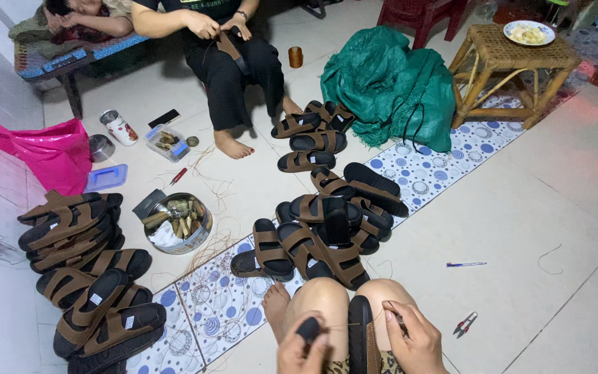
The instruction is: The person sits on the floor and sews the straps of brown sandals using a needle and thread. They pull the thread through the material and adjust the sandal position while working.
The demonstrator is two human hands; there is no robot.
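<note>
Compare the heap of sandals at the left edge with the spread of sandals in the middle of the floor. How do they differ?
The left heap is stacked, sandals overlapping in layers; the middle spread lies mostly flat and scattered. The left heap sits partly on plain floor beside a pink bag; the middle spread runs along the dotted mat. Both are brown-strapped with black soles.

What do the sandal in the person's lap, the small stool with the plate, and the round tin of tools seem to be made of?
Sandal: matte black sole, probably rubber or foam; the brown straps on the others look like suede.
Stool: woven rattan or cane, pale and unpainted.
Round tin: shiny metal, by its reflective rim.
</note>
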